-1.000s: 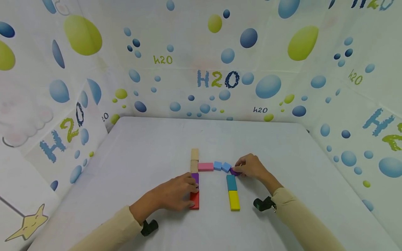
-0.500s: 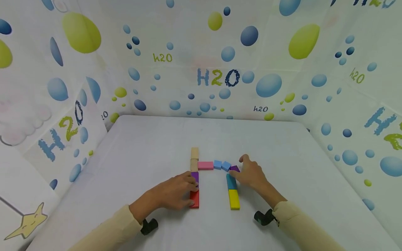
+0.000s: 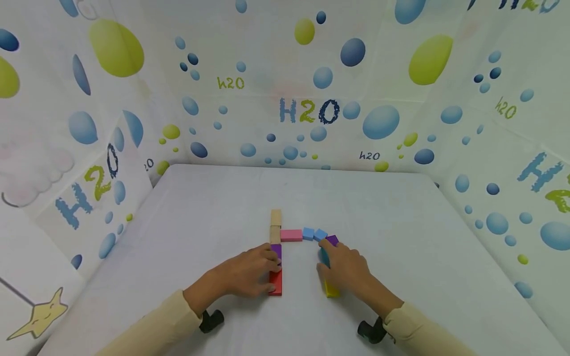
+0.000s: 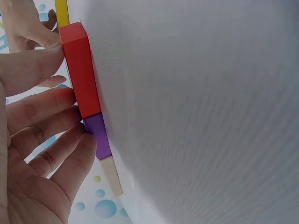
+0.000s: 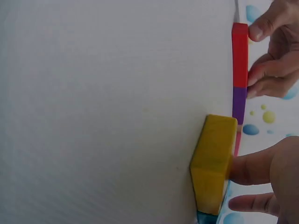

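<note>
In the head view my left hand [image 3: 247, 273] rests along the left column, its fingers touching a red block [image 3: 277, 285] and a purple block [image 3: 277, 250]. The left wrist view shows those fingers fairly straight against the blocks' sides. My right hand [image 3: 349, 267] lies over the right column, partly covering a teal block [image 3: 325, 257] and a yellow block [image 3: 331, 290]. One right finger touches the yellow block in the right wrist view. Just beyond the right fingertips sits a second purple block [image 3: 332, 240], angled beside a blue block [image 3: 320, 235].
Two plain wooden blocks [image 3: 276, 218] continue the left column away from me. A pink block [image 3: 291, 235] and another blue block [image 3: 308, 233] bridge toward the right column. All lie on a white-covered table [image 3: 200, 212] before printed curtains [image 3: 262, 59].
My right hand has let go of the far purple block and come nearer, over the teal and yellow blocks. That purple block now sits slightly turned. The left hand stays put.
</note>
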Available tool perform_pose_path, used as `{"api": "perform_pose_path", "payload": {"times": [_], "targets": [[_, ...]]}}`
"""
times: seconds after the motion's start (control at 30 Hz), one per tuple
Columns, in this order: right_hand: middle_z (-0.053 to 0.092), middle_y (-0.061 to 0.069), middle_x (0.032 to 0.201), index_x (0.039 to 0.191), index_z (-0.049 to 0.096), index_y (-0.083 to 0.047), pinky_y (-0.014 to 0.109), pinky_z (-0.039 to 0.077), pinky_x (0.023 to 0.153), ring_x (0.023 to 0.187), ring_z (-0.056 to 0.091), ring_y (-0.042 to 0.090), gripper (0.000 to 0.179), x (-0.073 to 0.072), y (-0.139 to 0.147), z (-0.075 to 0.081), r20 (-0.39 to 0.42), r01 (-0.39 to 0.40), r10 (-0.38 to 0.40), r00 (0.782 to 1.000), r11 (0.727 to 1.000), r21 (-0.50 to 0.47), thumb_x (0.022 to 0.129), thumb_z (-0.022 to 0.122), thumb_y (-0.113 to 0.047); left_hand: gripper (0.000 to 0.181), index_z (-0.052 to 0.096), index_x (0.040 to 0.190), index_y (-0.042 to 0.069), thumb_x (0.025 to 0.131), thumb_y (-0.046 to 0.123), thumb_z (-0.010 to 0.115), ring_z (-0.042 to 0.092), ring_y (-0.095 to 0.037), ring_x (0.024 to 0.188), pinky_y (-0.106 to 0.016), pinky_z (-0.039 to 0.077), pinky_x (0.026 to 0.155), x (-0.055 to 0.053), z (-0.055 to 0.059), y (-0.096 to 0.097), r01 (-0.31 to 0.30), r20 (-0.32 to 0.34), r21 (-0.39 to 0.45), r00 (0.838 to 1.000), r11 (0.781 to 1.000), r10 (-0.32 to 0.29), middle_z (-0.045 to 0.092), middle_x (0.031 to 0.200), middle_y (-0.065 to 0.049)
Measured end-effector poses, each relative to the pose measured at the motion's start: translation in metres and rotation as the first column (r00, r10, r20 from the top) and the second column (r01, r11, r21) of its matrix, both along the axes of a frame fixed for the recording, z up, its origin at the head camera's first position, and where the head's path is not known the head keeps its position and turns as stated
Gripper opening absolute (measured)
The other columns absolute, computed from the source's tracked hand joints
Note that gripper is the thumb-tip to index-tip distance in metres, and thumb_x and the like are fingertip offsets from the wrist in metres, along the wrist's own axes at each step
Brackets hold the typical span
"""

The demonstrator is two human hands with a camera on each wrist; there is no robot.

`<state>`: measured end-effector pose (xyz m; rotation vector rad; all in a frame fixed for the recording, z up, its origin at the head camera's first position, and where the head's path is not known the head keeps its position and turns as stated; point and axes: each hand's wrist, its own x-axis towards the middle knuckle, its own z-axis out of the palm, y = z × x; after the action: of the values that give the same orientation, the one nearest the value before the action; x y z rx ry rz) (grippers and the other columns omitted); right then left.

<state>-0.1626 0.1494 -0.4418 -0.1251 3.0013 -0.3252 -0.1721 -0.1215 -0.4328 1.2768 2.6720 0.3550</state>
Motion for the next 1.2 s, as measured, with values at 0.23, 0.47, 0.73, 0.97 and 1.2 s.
{"api": "perform_pose_path", "payload": {"times": [0.23,0.47,0.73,0.97,1.2], "targets": [[0.066,0.012,0.115,0.136,0.060,-0.025,0.042,0.058,0.067,0.081,0.059,0.026,0.045,0.003,-0.001,-0.001,0.005,-0.048,0.048,0.999,0.999,-0.012,0.093,0.071,-0.033,0.043,0.073,0.125,0.012,0.089,0.034,0.077,0.052,-0.018,0.123,-0.034,0.054,0.098,-0.001,-0.001,0.000,0.009,0.002,0.000,1.000,1.000,-0.009,0.064,0.129,-0.002],[0.065,0.011,0.112,0.131,0.063,-0.022,0.041,0.058,0.074,0.085,0.058,0.024,0.040,0.004,0.003,0.000,0.005,-0.076,0.076,0.997,0.996,-0.053,0.093,0.073,-0.032,0.043,0.073,0.125,0.012,0.089,0.034,0.077,0.052,-0.019,0.123,-0.034,0.054,0.098,-0.002,-0.003,-0.001,0.015,-0.017,0.000,1.000,1.000,-0.015,0.064,0.129,-0.003],[0.064,0.012,0.113,0.129,0.063,-0.020,0.040,0.057,0.075,0.089,0.057,0.025,0.040,0.005,0.009,0.001,0.010,-0.098,0.099,0.995,0.990,-0.102,0.092,0.075,-0.029,0.042,0.073,0.125,0.011,0.089,0.033,0.076,0.051,-0.019,0.123,-0.036,0.053,0.100,0.000,0.000,-0.001,0.006,-0.013,0.001,1.000,1.000,-0.006,0.064,0.130,-0.003],[0.063,0.014,0.119,0.130,0.062,-0.023,0.047,0.059,0.079,0.097,0.060,0.029,0.041,0.006,0.008,0.003,0.038,-0.092,0.096,0.995,0.991,-0.099,0.092,0.074,-0.030,0.042,0.073,0.125,0.011,0.089,0.032,0.077,0.051,-0.020,0.124,-0.037,0.053,0.100,0.001,0.002,-0.001,-0.001,-0.005,-0.001,1.000,1.000,0.001,0.063,0.131,-0.003],[0.064,0.012,0.120,0.134,0.060,-0.023,0.048,0.058,0.080,0.099,0.059,0.029,0.048,0.001,0.008,0.007,0.053,-0.102,0.107,0.993,0.991,-0.081,0.091,0.075,-0.037,0.040,0.074,0.122,0.011,0.088,0.033,0.078,0.053,-0.016,0.117,-0.030,0.055,0.093,-0.003,0.003,0.000,0.000,0.034,0.015,0.999,1.000,-0.001,0.065,0.126,-0.003]]}}
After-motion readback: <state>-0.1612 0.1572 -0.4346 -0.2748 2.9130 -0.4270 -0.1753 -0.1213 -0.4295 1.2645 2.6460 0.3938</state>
